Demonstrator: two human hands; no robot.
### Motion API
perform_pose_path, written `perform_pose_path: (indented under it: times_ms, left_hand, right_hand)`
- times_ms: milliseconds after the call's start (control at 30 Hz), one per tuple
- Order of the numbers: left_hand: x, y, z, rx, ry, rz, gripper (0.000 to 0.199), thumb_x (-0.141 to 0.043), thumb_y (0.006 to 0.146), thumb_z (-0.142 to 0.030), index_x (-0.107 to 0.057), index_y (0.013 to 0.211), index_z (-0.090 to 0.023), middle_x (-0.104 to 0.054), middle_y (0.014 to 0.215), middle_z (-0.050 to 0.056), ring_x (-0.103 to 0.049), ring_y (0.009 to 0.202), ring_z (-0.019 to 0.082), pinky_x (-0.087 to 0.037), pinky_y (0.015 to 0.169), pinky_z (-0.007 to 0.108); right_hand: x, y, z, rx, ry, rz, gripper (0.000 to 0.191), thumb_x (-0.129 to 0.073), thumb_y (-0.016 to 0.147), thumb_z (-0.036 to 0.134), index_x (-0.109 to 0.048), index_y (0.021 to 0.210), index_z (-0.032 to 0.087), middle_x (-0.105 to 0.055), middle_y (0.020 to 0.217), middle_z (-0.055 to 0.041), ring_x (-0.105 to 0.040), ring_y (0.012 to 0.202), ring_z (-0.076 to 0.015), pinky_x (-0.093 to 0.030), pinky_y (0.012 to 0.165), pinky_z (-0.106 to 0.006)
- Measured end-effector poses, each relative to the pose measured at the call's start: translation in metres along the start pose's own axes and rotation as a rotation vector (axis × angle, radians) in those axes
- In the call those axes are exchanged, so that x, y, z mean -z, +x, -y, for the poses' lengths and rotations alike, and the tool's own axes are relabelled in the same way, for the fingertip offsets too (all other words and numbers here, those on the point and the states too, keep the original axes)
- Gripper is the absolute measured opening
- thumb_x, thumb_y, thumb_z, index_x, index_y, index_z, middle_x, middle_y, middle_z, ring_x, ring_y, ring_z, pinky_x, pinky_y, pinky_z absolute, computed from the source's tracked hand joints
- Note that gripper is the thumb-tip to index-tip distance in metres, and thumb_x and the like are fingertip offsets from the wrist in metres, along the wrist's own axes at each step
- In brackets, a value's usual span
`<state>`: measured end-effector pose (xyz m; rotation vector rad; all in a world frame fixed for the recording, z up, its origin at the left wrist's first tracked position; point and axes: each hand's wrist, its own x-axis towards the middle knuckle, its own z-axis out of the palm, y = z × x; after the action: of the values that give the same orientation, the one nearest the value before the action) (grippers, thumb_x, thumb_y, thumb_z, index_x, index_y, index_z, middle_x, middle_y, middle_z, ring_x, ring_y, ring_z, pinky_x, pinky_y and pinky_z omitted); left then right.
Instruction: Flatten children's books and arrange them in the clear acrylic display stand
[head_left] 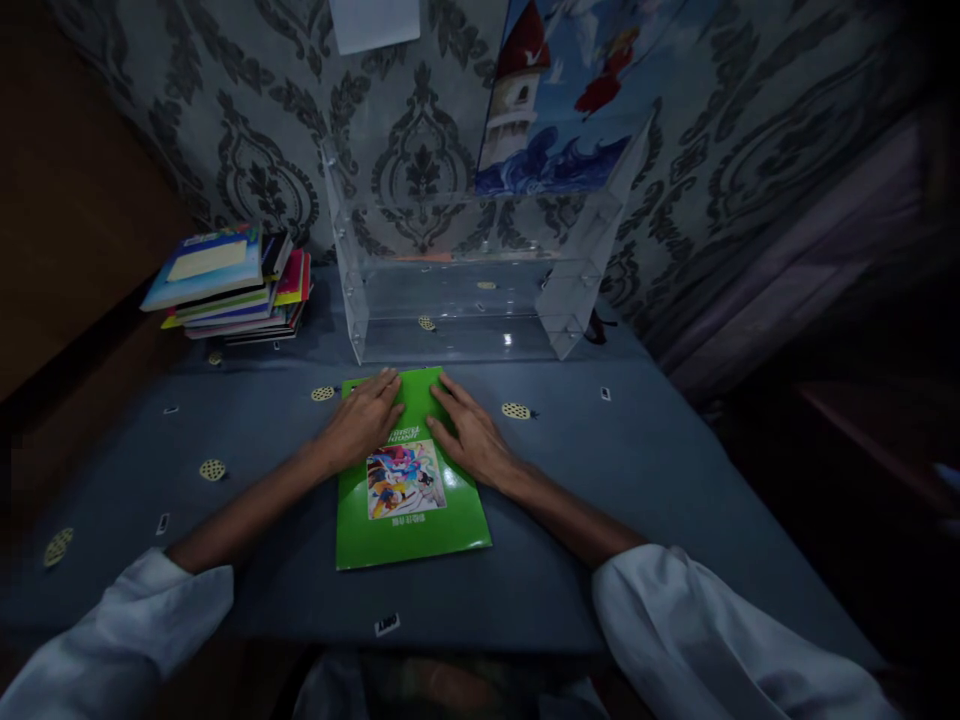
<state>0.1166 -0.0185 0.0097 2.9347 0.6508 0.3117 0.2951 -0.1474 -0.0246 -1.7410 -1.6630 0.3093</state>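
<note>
A green book (356, 530) with a colourful picture on its cover lies flat on the table in front of me, its lettering upside down from my side. My left hand (367, 418) rests flat on its far left part, fingers stretched out. On the far right part lies my right hand (472, 435), its fingers spread over the edge of the cover. Neither hand is gripping the book. Just beyond the far edge of the book stands a clear acrylic rack (450, 340) with tiers.
A stack of books (232, 285) sits at the back left of the blue table cloth (645, 520). Behind the rack, a castle poster (555, 110) and a white paper (375, 22) hang against the patterned wall. A curtain (795, 250) is on the right.
</note>
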Motion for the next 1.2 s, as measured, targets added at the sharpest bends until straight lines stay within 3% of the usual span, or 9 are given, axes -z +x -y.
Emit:
perform_pose_path:
  times_ms: [333, 633, 967, 1200]
  left_hand:
    - [-0.009, 0.027, -0.007, -0.158, -0.069, -0.011, 0.046, -0.036, 0.103, -0.032, -0.049, 0.142, -0.011, -0.051, 0.151, 0.017, -0.045, 0.144, 0.024, -0.039, 0.118, 0.043]
    - [-0.022, 0.054, 0.003, -0.306, -0.165, 0.017, 0.046, -0.035, 0.104, -0.031, -0.048, 0.145, -0.013, -0.049, 0.153, 0.014, -0.044, 0.144, 0.021, -0.038, 0.119, 0.041]
    - [-0.013, 0.051, -0.004, -0.282, -0.165, 0.104, 0.048, -0.031, 0.105, -0.031, -0.044, 0.148, -0.014, -0.042, 0.158, 0.013, -0.035, 0.149, 0.020, -0.031, 0.122, 0.044]
    - [-0.009, 0.043, -0.010, -0.312, -0.135, 0.101, 0.046, -0.032, 0.105, -0.030, -0.047, 0.146, -0.013, -0.045, 0.156, 0.013, -0.036, 0.149, 0.021, -0.032, 0.122, 0.043]
  right_hand:
    - [0.000, 0.000, -0.004, 0.029, 0.065, -0.047, 0.049, -0.051, 0.096, 0.032, -0.054, 0.142, 0.014, -0.042, 0.156, -0.0189, -0.042, 0.144, -0.0305, -0.039, 0.118, -0.051]
    - [0.004, 0.004, -0.012, 0.066, 0.169, -0.157, 0.046, -0.046, 0.093, 0.018, -0.056, 0.138, 0.019, -0.060, 0.140, -0.0142, -0.056, 0.132, -0.0250, -0.046, 0.113, -0.050]
    - [0.013, 0.000, -0.009, -0.009, 0.139, -0.092, 0.044, -0.044, 0.094, 0.020, -0.065, 0.133, 0.020, -0.061, 0.142, -0.0113, -0.057, 0.132, -0.0250, -0.043, 0.115, -0.049]
    - [0.014, -0.009, -0.008, -0.018, 0.137, -0.065, 0.046, -0.044, 0.093, 0.018, -0.065, 0.133, 0.020, -0.062, 0.141, -0.0099, -0.058, 0.131, -0.0247, -0.043, 0.116, -0.048]
